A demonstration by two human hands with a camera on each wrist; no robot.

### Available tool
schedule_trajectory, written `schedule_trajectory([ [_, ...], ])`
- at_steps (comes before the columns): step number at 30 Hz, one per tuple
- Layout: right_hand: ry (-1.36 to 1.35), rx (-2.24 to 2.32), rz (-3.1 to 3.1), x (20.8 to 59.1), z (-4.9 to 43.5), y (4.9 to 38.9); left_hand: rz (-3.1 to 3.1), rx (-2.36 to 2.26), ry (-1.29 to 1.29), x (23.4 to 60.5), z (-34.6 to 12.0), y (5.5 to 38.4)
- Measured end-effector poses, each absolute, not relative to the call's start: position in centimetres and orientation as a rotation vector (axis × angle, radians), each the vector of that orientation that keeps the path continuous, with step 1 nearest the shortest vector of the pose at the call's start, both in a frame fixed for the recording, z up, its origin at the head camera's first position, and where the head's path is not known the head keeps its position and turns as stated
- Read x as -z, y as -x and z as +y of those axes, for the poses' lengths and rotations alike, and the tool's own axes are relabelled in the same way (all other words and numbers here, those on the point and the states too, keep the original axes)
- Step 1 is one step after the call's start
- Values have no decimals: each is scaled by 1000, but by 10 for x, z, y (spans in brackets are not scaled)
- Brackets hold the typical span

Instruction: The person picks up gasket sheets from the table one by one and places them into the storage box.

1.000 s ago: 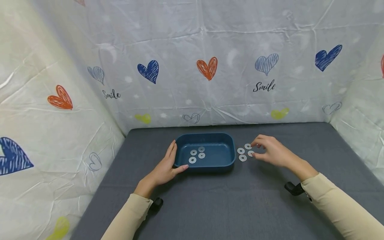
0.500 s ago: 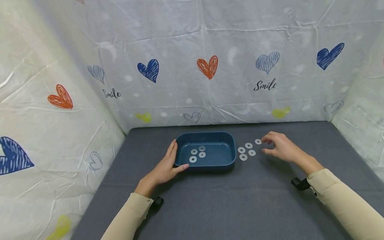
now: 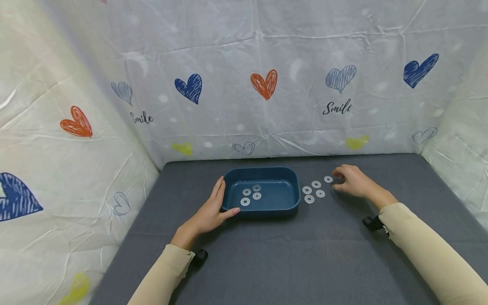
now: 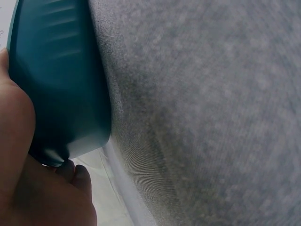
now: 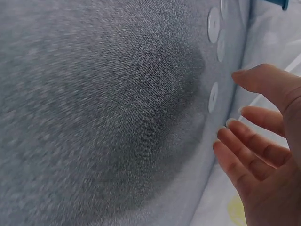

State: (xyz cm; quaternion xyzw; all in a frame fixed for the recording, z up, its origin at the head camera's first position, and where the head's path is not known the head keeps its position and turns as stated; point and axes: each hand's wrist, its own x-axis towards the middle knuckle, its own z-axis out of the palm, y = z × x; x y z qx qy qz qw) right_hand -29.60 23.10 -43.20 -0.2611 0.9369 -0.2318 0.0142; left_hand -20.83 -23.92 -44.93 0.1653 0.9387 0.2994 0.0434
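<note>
A pale curtain (image 3: 34, 152) printed with hearts hangs at the left, behind and at the right of the grey surface (image 3: 274, 262). The left hand (image 3: 209, 215) holds the blue tray (image 3: 282, 199) by its left end, thumb over the near rim. Inside, left of centre, lie four washers (image 3: 242, 202). The tray's right wall stands between these and five loose washers (image 3: 317, 194) on the surface. Just beyond the rightmost, the right hand (image 3: 353, 181) hovers with nothing held, thumb apart from loosely bent fingers.
</note>
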Motion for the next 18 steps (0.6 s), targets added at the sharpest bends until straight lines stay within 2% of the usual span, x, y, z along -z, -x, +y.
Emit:
schedule_trajectory([
  [18, 665, 777, 2918, 446, 223, 320, 2854, -930, -508, 447, -240, 207],
])
